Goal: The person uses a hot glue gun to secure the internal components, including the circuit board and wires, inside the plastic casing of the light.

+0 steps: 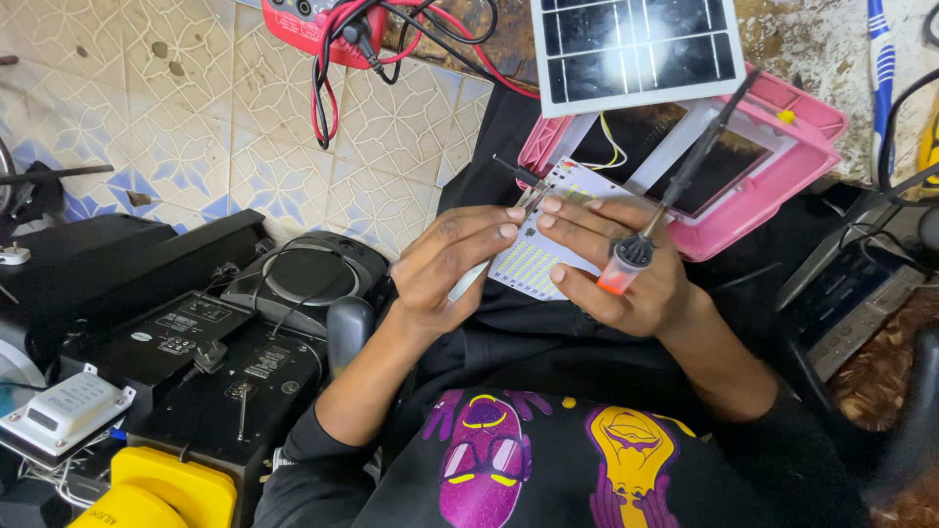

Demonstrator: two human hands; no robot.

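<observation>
One white circuit board (536,256) dotted with rows of small yellow lights sits at the centre of the view, over the person's lap. Two hands meet on it. The left hand (445,266), at nine o'clock of the board, has its fingers pinched together on a thin white-handled tool (479,274); the tool's tip is hard to make out. The right hand (616,269), at three o'clock, grips the board's edge and clamps one soldering iron (675,186) between its fingers. One pink lamp case (773,186) lies at one o'clock, one solar panel (636,49) at twelve, cut off by the frame. One red meter (303,24) with tangled leads shows at eleven o'clock.
</observation>
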